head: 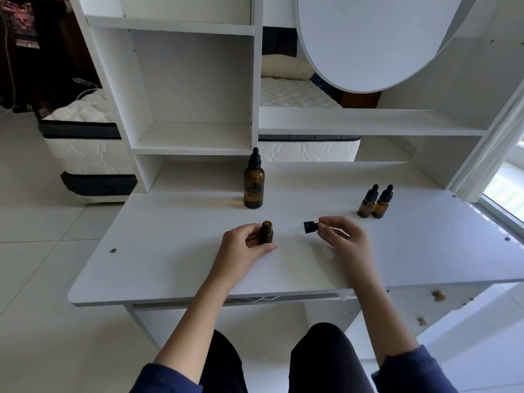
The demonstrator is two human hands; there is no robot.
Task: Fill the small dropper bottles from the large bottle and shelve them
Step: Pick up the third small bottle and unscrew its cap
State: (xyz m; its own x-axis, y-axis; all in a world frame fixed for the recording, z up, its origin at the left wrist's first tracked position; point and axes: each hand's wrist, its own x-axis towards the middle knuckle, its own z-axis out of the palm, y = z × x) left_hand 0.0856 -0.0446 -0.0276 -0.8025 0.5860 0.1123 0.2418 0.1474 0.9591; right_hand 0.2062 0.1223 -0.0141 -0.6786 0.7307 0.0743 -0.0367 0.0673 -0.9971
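Note:
My left hand (243, 245) grips a small amber dropper bottle (266, 233) standing upright on the white desk (170, 251); its mouth is uncovered. My right hand (340, 236) pinches that bottle's black dropper cap (311, 226) by the bulb, lying sideways just right of the bottle, with the glass pipette pointing left. The large amber bottle (254, 185) with its black dropper top on stands behind, near the shelf unit. Two more small capped dropper bottles (374, 202) stand side by side at the right.
A white shelf unit (192, 146) with open cubbies rises at the desk's back left, and a long shelf (368, 123) runs to the right under a round mirror (368, 41). A mattress lies behind. Drawers with knobs sit under the desk's right side.

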